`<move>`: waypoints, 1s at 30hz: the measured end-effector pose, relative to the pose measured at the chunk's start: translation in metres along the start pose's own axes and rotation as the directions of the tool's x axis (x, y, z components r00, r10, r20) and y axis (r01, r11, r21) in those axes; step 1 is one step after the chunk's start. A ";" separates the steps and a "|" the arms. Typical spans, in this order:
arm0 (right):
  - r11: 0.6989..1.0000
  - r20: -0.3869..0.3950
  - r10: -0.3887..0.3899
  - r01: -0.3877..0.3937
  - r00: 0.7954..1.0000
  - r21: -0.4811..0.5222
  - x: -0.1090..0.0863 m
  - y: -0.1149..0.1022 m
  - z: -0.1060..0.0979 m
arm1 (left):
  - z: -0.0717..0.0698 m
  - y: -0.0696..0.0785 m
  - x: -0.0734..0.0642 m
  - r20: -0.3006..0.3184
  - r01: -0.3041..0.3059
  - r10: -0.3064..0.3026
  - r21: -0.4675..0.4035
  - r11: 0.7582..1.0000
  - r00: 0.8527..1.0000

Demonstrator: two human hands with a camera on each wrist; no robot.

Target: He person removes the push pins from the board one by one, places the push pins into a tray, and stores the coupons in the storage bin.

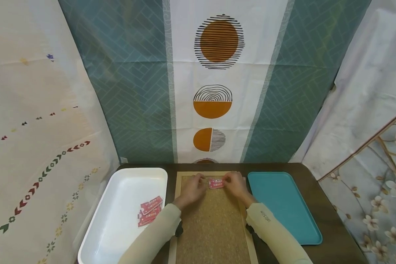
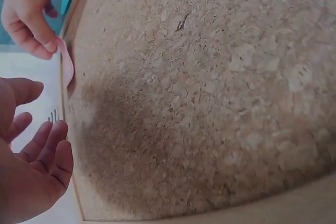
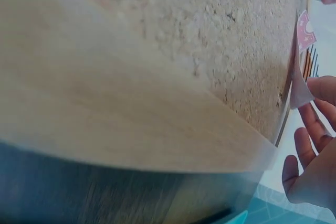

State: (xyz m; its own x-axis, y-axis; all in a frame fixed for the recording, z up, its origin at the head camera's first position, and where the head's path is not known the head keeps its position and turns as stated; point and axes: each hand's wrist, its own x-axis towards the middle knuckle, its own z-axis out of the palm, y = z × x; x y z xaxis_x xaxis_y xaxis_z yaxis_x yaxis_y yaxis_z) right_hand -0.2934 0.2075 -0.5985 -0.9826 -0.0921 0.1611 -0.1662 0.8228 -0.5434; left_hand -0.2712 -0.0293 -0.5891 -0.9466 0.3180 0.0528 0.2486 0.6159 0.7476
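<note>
A red-and-white paper coupon (image 1: 216,183) is at the far end of a wood-framed cork board (image 1: 214,227). My right hand (image 1: 235,184) pinches the coupon's right end between thumb and finger. In the right wrist view the paper (image 3: 301,90) curves away from that hand's fingertips. My left hand (image 1: 194,189) is just left of the coupon. Seen from the left wrist, its fingers are loosely bent, apart from the paper and holding nothing.
To the left stands a white tray (image 1: 102,220) with several red coupons (image 1: 150,212) lying overlapped inside. A teal tray (image 1: 283,205) is to the right of the board. Patterned cloth (image 1: 211,44) hangs behind the dark table (image 1: 336,227).
</note>
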 end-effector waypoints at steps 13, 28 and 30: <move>0.999 0.025 0.048 -0.048 0.999 0.018 0.009 -0.004 0.012 | 0.021 0.000 0.018 0.046 0.087 -0.082 -0.114 0.990 0.996; 0.998 -0.010 0.065 -0.065 0.998 0.024 0.013 -0.009 0.027 | 0.034 0.002 0.026 0.010 0.131 -0.130 -0.082 0.988 0.991; 0.998 -0.013 0.058 -0.058 0.998 0.019 0.015 -0.008 0.028 | 0.036 0.001 0.028 -0.002 0.114 -0.115 -0.065 0.991 0.993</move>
State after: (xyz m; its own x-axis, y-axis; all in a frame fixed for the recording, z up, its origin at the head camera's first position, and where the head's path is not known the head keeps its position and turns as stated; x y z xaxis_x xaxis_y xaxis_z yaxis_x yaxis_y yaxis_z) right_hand -0.3092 0.1838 -0.6146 -0.9896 -0.0367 0.1394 -0.1102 0.8162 -0.5671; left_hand -0.2902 0.0058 -0.6104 -0.9693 0.2437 -0.0316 0.1251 0.6003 0.7899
